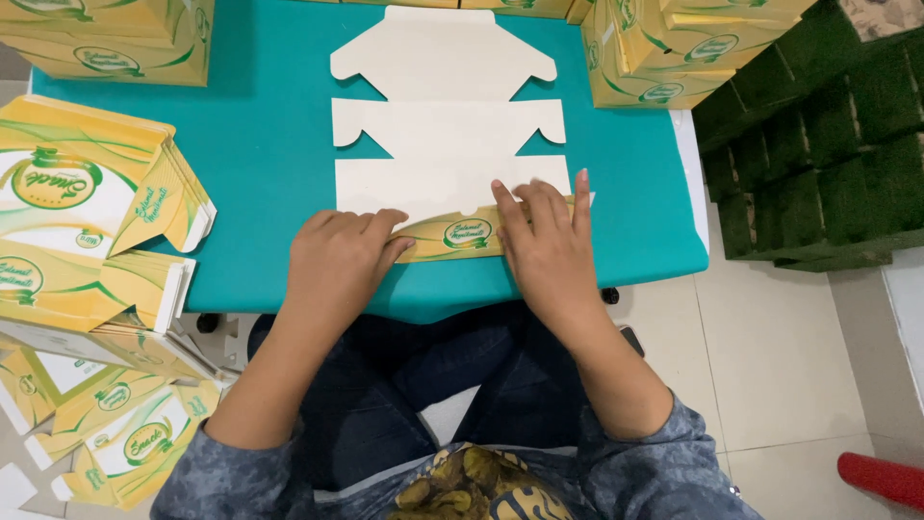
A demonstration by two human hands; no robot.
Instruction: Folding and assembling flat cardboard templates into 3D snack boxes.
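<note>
Head view: both hands' fingers point(508, 207) press the carton blank's point(448, 144) folded near flap.

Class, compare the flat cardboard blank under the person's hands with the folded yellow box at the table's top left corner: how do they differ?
The flat cardboard blank lies unfolded on the teal table, while the folded yellow box stands assembled. The blank shows mostly its plain cream inside; the box shows its printed yellow-green outside. The left hand and right hand press on the blank's near flap; nothing touches the box. Both share the same yellow print with green oval marks.

Box stacks point(664, 48) block rear corners, flat stack point(87, 193) left, ctr table point(260, 144) open
</note>
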